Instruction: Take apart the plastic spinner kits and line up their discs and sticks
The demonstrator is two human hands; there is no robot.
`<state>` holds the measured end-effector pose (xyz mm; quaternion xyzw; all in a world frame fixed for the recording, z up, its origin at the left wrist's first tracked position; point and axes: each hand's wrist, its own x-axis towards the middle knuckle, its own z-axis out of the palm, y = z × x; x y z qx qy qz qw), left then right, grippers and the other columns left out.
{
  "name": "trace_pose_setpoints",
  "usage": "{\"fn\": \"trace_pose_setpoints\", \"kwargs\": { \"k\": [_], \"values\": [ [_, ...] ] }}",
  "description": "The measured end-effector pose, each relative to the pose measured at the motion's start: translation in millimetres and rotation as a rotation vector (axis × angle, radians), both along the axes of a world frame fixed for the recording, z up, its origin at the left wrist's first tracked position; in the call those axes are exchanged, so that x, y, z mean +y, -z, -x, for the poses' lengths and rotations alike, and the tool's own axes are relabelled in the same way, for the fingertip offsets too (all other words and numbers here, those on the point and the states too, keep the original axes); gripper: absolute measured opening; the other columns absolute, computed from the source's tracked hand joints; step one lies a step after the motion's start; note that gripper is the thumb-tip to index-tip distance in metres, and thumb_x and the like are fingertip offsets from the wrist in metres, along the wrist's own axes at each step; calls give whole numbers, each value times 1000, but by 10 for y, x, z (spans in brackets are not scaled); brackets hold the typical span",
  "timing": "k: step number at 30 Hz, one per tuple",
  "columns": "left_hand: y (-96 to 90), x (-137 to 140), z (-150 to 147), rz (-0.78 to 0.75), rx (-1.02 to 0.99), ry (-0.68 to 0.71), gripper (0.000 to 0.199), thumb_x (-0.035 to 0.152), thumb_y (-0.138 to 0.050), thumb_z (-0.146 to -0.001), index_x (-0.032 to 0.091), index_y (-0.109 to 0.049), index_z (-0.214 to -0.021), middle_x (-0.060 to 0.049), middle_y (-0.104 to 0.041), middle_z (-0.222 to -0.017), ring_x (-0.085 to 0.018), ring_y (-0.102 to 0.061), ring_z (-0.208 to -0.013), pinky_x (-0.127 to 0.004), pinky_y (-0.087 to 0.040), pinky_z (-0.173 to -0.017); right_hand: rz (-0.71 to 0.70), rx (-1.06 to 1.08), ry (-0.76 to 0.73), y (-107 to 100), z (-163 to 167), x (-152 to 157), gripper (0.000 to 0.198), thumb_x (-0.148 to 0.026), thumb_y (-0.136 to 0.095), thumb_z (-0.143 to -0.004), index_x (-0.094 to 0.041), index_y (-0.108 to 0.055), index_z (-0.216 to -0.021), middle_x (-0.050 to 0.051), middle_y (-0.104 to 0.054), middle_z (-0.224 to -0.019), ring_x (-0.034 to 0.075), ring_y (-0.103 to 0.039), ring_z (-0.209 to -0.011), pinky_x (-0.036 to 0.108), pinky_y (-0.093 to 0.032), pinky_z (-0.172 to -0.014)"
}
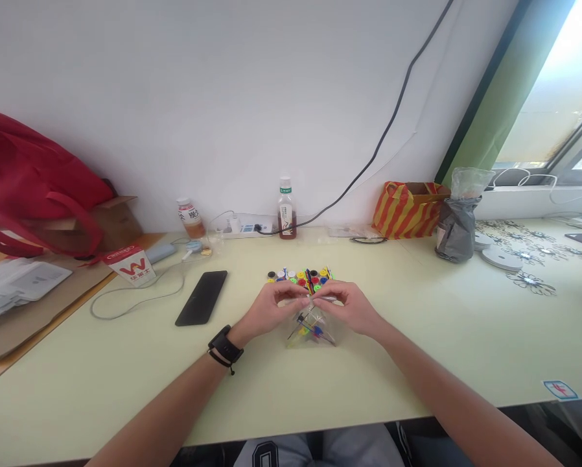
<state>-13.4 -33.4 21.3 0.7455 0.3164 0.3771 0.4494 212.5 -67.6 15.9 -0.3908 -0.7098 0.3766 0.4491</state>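
A clear plastic bag (313, 336) rests on the table in front of me, with thin sticks and small blue, yellow and black pieces inside. My left hand (274, 310) pinches the bag's upper edge from the left. From the right, my right hand (349, 310) pinches the same edge, the fingertips of both hands nearly meeting. Just behind my hands lie small round coloured pieces (301, 281) in black, white, yellow, green, red and blue, partly covered by my fingers. My left wrist wears a black watch (225, 344).
On the left, a black phone (201, 298) lies near a red and white box (131, 266) and a cable. A dark drink bottle (286, 211) stands by a power strip (253, 224) at the wall. Right of it are a striped bag (407, 211) and a grey bag (456, 230).
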Motion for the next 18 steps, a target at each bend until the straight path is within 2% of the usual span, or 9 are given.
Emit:
{"fn": "trace_pose_setpoints", "kwargs": {
  "k": [5, 10, 15, 18],
  "values": [
    [15, -18, -12, -9, 46, 61, 26, 44, -77, -88, 19, -83, -89, -9, -78, -87, -19, -68, -80, -30, -54, -76, 90, 16, -71, -3, -4, -10, 28, -50, -74, -90, -23, -81, -92, 7, -72, -89, 23, -64, -85, 37, -52, -80],
    [-3, -6, 28, -21, 122, 111, 30, 47, -74, -90, 19, -84, -89, -9, -78, -84, -19, -65, -76, -30, -51, -71, 83, -102, -96, 22, -64, 4, 33, -54, -74, -88, -22, -79, -86, 4, -65, -81, 18, -55, -72, 30, -43, -64],
    [-76, -36, 50, -24, 194, 169, 29, 47, -73, -91, 20, -83, -86, -7, -76, -80, -17, -63, -71, -27, -47, -66, 173, -205, -159, -72, -116, -73, 41, -59, -69, -90, -20, -72, -78, -6, -37, -57, 12, -31, -55, 28, -24, -52],
    [-127, -64, 68, -14, 246, 191, 31, 48, -74, -89, 19, -81, -82, -5, -73, -74, -15, -59, -66, -26, -43, -61, 179, -248, -207, -186, -132, -151, 41, -57, -66, -93, -20, -66, -75, -7, -31, -55, 11, -28, -54, 28, -22, -52]
  ]
}}
